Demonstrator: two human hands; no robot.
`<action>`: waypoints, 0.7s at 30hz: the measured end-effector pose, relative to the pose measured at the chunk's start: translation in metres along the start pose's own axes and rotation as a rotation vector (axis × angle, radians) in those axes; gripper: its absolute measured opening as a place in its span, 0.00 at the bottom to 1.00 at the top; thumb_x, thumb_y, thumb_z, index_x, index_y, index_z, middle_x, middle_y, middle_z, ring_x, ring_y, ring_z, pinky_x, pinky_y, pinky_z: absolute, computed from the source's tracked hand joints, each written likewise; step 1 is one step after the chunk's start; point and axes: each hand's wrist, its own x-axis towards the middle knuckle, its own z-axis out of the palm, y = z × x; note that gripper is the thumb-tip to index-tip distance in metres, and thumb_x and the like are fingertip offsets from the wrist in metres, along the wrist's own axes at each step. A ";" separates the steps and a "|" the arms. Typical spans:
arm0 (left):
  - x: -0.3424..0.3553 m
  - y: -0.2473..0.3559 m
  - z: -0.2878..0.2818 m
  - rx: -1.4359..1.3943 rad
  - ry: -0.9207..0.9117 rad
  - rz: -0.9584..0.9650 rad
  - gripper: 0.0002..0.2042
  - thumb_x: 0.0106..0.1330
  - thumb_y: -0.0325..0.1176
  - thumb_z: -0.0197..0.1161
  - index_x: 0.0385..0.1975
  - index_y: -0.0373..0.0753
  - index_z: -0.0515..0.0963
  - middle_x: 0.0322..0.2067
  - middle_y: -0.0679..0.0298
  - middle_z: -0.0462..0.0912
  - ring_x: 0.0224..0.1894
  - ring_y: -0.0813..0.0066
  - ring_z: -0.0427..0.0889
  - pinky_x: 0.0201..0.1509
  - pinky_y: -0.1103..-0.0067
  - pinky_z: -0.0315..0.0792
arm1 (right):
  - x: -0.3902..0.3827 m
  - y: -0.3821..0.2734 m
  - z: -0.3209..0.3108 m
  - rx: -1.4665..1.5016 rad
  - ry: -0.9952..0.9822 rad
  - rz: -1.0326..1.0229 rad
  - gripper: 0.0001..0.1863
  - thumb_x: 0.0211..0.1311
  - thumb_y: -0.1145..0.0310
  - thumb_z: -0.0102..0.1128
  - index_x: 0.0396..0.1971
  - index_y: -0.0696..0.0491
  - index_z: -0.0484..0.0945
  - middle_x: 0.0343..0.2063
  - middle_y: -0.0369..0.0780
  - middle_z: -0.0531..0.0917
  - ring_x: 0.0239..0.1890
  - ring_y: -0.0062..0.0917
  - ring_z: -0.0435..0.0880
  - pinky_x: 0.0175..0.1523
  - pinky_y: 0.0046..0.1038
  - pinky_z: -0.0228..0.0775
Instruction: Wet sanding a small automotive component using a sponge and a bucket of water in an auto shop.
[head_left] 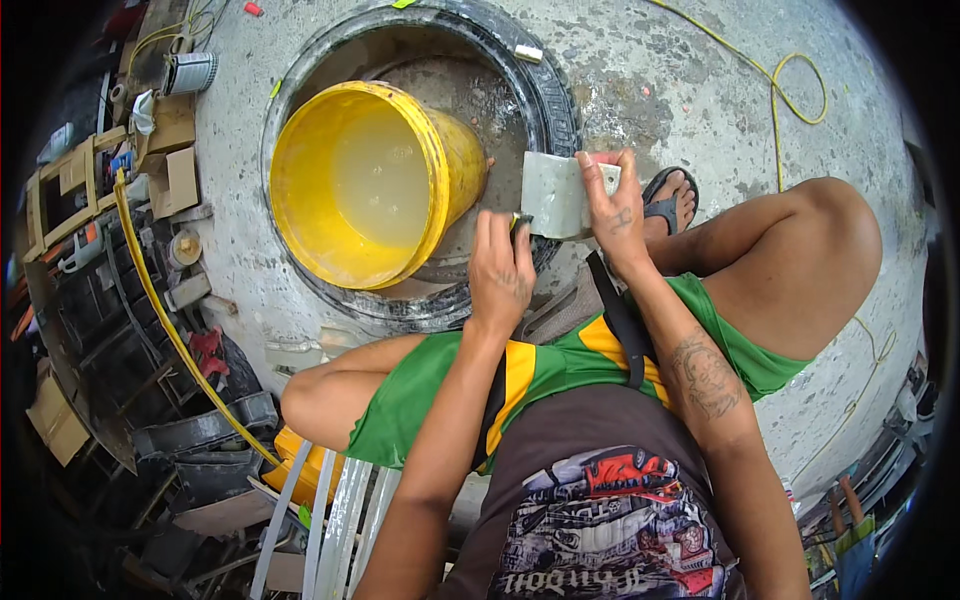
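A curved, pale grey-white piece (553,196) with a small hole near its right end is gripped by my right hand (614,208), thumb on its upper face. It looks wet and hangs over the right side of a black tire (560,120). My left hand (500,262) is closed on a small black and yellow piece (521,222) at the lower left edge of the grey-white piece; its kind I cannot make out. Tilted inside the tire, to the left of both hands, is a yellow bucket (440,200) with cloudy water (385,195) in it.
A small whitish cylinder (528,54) rests on the tire's far rim. Yellow cord (772,80) loops over the concrete floor at the far right. Cardboard boxes (180,180), a yellow hose (150,290) and black parts (205,430) crowd the left. My sandaled foot (672,200) is beside my right hand.
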 end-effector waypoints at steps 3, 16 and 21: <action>0.042 -0.001 0.009 0.059 0.000 -0.020 0.06 0.70 0.23 0.60 0.40 0.30 0.71 0.38 0.43 0.72 0.40 0.37 0.75 0.44 0.56 0.71 | 0.001 -0.002 0.002 0.083 -0.067 0.108 0.19 0.74 0.56 0.62 0.43 0.60 0.73 0.34 0.53 0.84 0.39 0.43 0.85 0.49 0.39 0.74; 0.054 -0.005 0.013 0.088 -0.074 -0.011 0.08 0.69 0.22 0.60 0.44 0.29 0.72 0.43 0.40 0.75 0.48 0.34 0.78 0.51 0.54 0.74 | 0.000 0.000 0.005 0.054 -0.006 0.056 0.21 0.74 0.54 0.61 0.43 0.60 0.73 0.35 0.55 0.84 0.40 0.44 0.85 0.50 0.40 0.74; 0.002 0.000 0.006 -0.005 0.049 0.107 0.06 0.70 0.24 0.59 0.39 0.30 0.69 0.39 0.42 0.72 0.43 0.35 0.76 0.46 0.54 0.72 | 0.000 0.000 0.006 0.018 0.006 0.042 0.20 0.74 0.54 0.62 0.43 0.60 0.73 0.34 0.54 0.84 0.39 0.45 0.85 0.49 0.40 0.74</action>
